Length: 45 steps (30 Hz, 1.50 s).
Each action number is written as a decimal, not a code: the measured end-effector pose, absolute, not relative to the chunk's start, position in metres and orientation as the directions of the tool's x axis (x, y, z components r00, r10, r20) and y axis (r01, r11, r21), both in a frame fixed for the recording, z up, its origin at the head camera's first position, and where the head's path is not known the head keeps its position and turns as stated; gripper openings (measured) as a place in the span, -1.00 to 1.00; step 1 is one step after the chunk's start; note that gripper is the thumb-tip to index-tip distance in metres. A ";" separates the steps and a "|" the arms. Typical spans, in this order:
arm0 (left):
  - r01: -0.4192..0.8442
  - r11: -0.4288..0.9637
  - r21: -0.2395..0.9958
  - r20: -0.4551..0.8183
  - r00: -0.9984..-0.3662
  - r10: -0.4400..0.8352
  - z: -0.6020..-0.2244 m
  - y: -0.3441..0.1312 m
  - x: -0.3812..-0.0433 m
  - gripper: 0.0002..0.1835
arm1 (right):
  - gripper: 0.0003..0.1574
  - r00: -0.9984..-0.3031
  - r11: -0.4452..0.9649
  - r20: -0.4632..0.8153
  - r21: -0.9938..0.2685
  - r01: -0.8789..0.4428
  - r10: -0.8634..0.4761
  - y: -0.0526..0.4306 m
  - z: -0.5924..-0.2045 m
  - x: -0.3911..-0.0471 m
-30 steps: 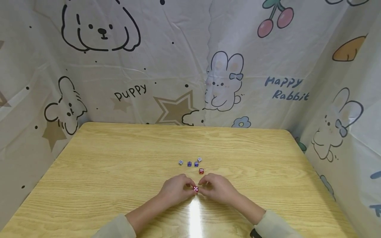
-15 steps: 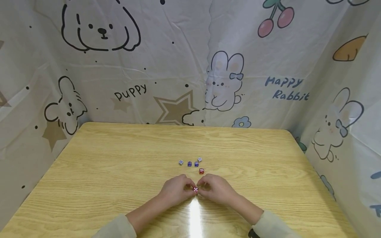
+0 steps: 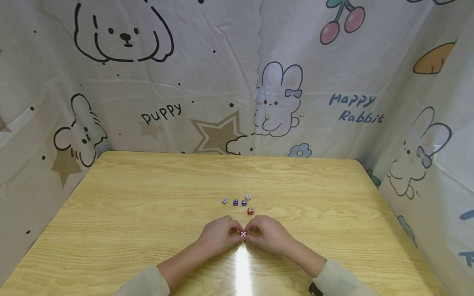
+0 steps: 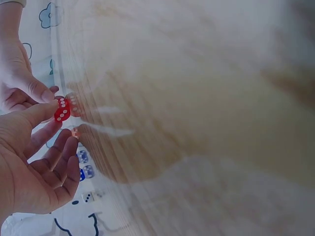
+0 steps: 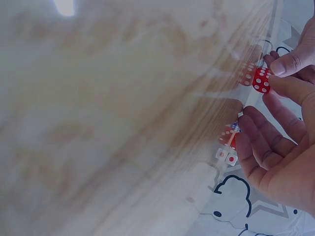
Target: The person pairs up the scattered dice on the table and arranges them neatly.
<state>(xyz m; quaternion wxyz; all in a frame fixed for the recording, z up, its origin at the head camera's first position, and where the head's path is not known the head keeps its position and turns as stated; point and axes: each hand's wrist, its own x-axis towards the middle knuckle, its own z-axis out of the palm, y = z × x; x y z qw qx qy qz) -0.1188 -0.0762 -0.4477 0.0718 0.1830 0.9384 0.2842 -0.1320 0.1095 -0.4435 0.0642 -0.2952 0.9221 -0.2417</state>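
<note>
A red die (image 3: 243,234) with white pips sits near the front of the wooden table, between the two hands. My left hand (image 3: 221,235) pinches it from the left with thumb and forefinger. From the right, my right hand (image 3: 269,234) holds the same die, thumb and forefinger bent round its side. In the left wrist view the red die (image 4: 62,109) shows between the thumb tips, low over its reflection. The right wrist view shows the red die (image 5: 262,80) too, partly covered by the thumbs. The other fingers of both hands are loosely bent.
Just beyond the hands lies another red die (image 3: 250,211). Behind it are two blue dice, one (image 3: 235,202) left of the other (image 3: 244,202), and two white dice, one at the left (image 3: 224,201) and one at the back (image 3: 248,197). A patterned curtain (image 3: 166,82) surrounds the table (image 3: 148,181).
My right hand's forefinger has closed in toward the left one, and its fingers now meet the red die. The left hand keeps its pinch. The head view has shifted slightly.
</note>
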 end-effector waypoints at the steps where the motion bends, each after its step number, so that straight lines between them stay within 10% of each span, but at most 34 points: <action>1: 0.302 0.772 0.560 -0.030 -0.923 0.384 -0.448 -0.076 -0.119 -0.80 | -0.83 -0.817 0.709 0.023 -0.483 -0.514 -0.576 0.109 -0.444 -0.132; 45: 0.306 0.791 0.529 -0.036 -0.924 0.382 -0.444 -0.075 -0.117 -0.84 | -0.89 -0.904 0.771 0.047 -0.503 -0.389 -0.426 0.122 -0.438 -0.152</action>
